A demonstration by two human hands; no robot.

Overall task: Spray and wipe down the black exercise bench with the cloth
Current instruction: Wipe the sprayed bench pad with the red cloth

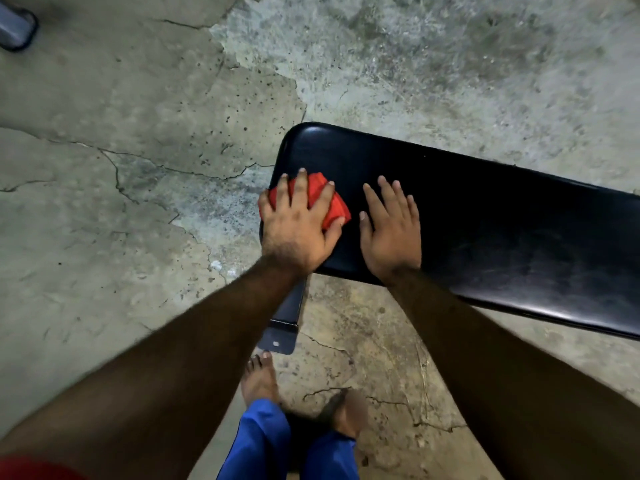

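One black bench [467,216] was seen, with one metal foot [282,332] visible beneath it. One red cloth [327,202] was counted on the pad. Two hands were counted: the left hand [298,226] and the right hand [391,230]. Two bare feet [259,379] and two blue trouser legs [256,441] were counted. One grey object [15,27] was noted at the floor's far corner.
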